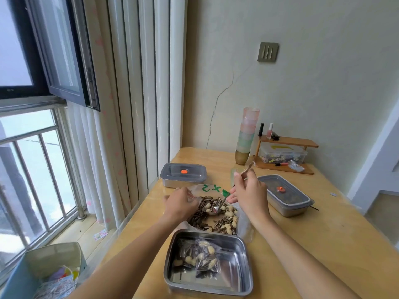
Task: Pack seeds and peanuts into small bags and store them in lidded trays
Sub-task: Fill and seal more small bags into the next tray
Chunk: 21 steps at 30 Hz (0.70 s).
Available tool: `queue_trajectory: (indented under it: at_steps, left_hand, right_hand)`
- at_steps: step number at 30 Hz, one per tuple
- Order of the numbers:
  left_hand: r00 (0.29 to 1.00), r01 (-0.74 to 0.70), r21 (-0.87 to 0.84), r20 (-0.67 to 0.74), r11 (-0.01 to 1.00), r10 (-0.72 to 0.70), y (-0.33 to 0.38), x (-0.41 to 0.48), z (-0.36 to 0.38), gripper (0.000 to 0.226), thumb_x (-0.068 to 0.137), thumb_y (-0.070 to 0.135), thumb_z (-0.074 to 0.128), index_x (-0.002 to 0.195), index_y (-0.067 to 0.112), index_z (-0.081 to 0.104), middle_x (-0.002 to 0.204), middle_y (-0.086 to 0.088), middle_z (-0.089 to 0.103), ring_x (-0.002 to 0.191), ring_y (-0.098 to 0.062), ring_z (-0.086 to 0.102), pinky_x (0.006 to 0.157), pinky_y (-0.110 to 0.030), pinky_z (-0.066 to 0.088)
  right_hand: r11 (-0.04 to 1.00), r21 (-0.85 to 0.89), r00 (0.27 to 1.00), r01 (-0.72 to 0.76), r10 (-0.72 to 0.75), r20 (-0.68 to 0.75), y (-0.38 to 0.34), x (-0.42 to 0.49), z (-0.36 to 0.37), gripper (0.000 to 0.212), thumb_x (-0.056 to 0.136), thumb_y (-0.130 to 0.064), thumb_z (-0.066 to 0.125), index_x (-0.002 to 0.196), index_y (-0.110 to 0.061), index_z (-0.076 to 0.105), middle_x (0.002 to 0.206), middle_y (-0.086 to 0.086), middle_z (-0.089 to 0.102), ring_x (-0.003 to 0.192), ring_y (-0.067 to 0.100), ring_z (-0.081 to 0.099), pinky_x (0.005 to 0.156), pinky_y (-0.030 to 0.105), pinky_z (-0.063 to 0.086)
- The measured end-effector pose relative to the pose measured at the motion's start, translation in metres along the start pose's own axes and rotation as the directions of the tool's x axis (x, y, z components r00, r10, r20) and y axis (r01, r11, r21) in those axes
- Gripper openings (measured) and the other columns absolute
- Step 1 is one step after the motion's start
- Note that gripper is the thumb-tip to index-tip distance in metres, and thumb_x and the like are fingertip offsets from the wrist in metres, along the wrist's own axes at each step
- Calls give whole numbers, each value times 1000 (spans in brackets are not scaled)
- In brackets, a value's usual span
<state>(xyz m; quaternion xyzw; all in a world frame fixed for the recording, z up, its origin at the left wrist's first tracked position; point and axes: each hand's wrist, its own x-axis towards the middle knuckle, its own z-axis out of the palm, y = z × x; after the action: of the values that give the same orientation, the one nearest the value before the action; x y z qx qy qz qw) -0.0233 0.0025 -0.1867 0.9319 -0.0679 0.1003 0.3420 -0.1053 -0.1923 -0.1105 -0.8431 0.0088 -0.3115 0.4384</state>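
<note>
Looks partway: two lidded trays (183, 174) shut, filled small bags (200, 258) in the near-edge open tray (244, 277). Grips spoon (217, 209) in right hand (248, 197) amid unbagged seeds and peanuts (224, 223) mid-surface; apparently pinches clear plastic (192, 196) in left hand (181, 203).

Table (323, 234) stood against the wall.
- Front centre: open tray (170, 255), which held filled small bags (200, 258).
- Directly behind it lay a plastic bag (207, 187) with seeds and peanuts (226, 219) heaped on it; a spoon (216, 209) rested in the heap.
- Behind-left stood a lidded tray (183, 175).
- Right of the heap sat a second lidded tray (287, 197).
- Rear: cup stack (247, 134), with a shelf (287, 143) to its right.
</note>
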Motion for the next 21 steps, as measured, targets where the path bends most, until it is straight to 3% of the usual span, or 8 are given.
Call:
queue_trajectory:
  at_steps: [6, 11, 15, 21]
  left_hand:
    - [976, -218, -130, -30, 967, 216, 10, -8, -1, 22, 90, 44, 73, 101, 26, 65, 102, 13, 67, 103, -11, 62, 100, -45, 48]
    - [932, -356, -152, 20, 922, 363, 18, -14, -5, 21, 87, 43, 77, 98, 28, 68, 100, 14, 65, 96, -4, 61, 94, -38, 51]
    - [906, -398, -114, 103, 910, 410, 18, -18, -10, 25, 86, 41, 79, 103, 26, 69, 104, 14, 62, 96, -6, 57, 91, -33, 48]
    - [906, -398, -133, 102, 908, 412, 16, -23, -15, 26, 85, 40, 80, 102, 24, 69, 103, 12, 62, 94, -3, 57, 87, -29, 50]
  right_hand:
    - [993, 83, 997, -80, 81, -13, 12, 0, 3, 21, 108, -26, 51, 98, -8, 57, 67, 8, 72, 49, 19, 72, 49, 34, 60]
    - [961, 170, 976, -216, 219, 4, 20, -3, 1, 19, 110, -26, 47, 97, -13, 53, 70, 8, 74, 54, 21, 74, 49, 23, 53]
    - [910, 245, 941, -334, 338, 27, 34, -3, -1, 21, 110, -27, 45, 97, -14, 56, 75, 8, 76, 61, 24, 76, 66, 39, 61]
    - [786, 418, 878, -457, 472, 72, 47, -9, -4, 19, 111, -22, 43, 104, -13, 59, 80, 17, 74, 69, 27, 77, 72, 37, 61]
